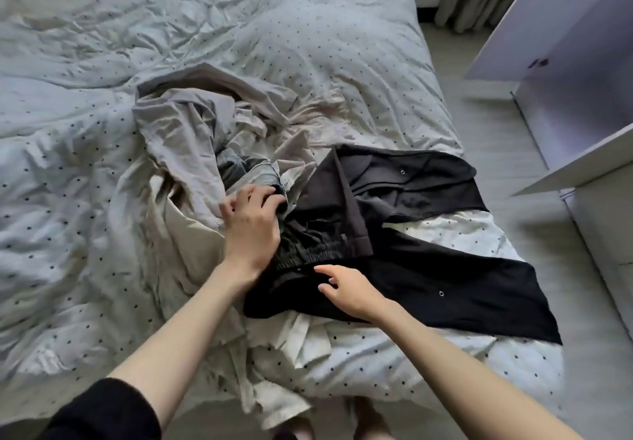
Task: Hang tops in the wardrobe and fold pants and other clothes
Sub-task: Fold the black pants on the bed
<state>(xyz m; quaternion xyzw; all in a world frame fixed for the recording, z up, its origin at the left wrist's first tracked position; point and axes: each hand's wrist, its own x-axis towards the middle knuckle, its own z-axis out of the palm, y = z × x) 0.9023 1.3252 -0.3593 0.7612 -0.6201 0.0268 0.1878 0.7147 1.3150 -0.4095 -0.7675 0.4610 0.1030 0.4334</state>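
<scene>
A pile of clothes lay on the bed (102,131), over a pale duvet cover dotted with small dark spots, toward the near edge and the right-hand side of the bed. The left hand (251,222) reached into the middle of the pile, its fingers (270,196) curled round the edge of a bluish-grey denim garment (246,169) that was half buried under a crumpled grey garment (191,114). The thumb was hidden behind the cloth, so how firmly the denim was gripped could not be told beyond the curl of the fingers.

The right hand (349,290) rested near the near edge of the bed, on the black pants (445,289). Its fingers were spread and only lightly bent, the tips touching the black cloth just below the gathered elastic waistband (315,254); it held nothing. One leg of the black pants ran out flat toward the right edge of the bed, with a small metal snap showing on it.

A dark brown-black garment (404,179) lay across the upper part of the black pants, spread toward the right edge of the bed, with a snap of its own. A beige garment (191,244) lay rumpled beneath the left forearm and spilled over the near edge of the bed.

A black sleeve (99,412) covered the upper left arm; both forearms were bare. To the right of the bed, across a strip of floor, stood the wardrobe (589,124) with a white door (548,21) swung open.
</scene>
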